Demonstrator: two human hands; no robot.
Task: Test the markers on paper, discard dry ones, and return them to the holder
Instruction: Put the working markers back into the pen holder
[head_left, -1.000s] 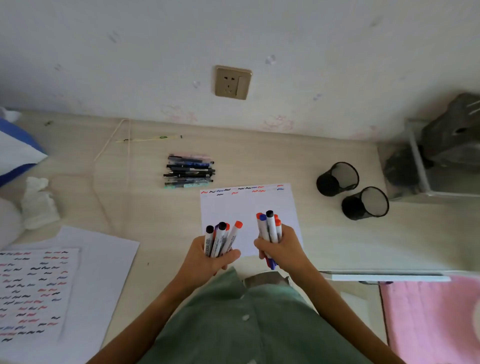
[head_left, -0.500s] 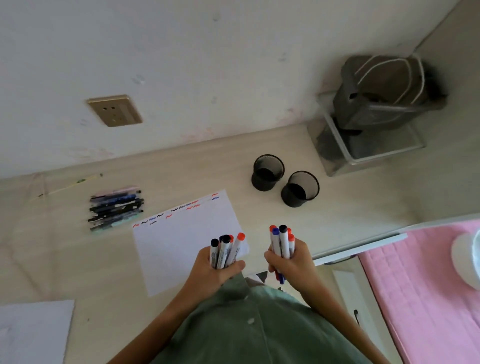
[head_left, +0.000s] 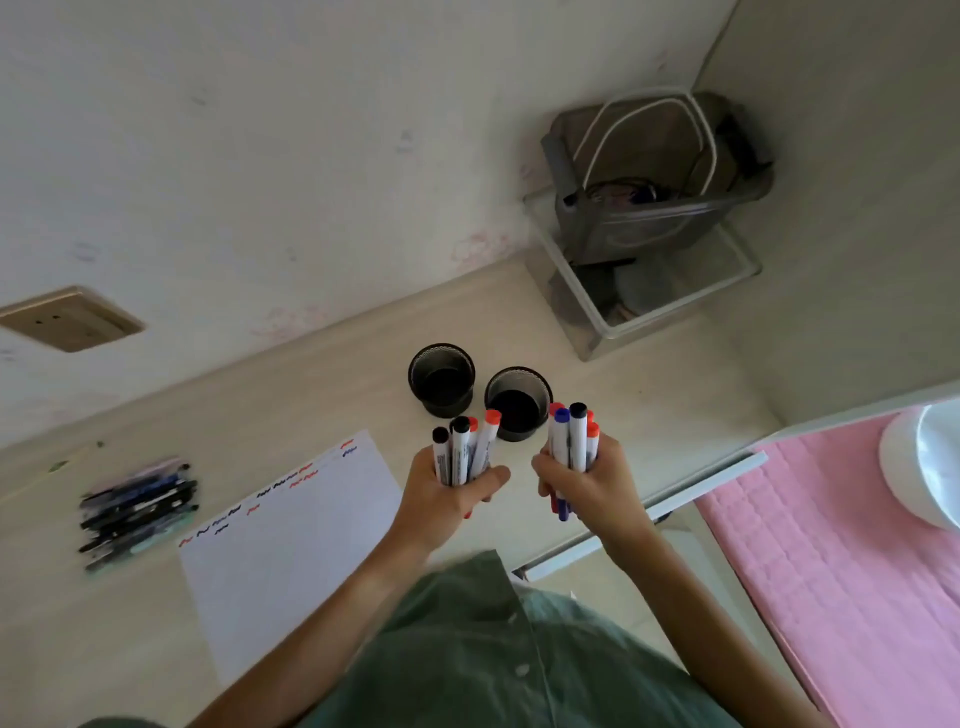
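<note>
My left hand (head_left: 451, 499) grips a bundle of markers (head_left: 464, 451) upright, caps up; my right hand (head_left: 582, 486) grips a second bundle (head_left: 571, 441) likewise; both held above the counter (head_left: 322, 395), just before two black mesh holders (head_left: 441, 379); test paper (head_left: 291, 545) lies left

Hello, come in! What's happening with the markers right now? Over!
Left hand grips one marker bunch, right hand another. Both mesh holders empty, just ahead. Nothing in the way.
</note>
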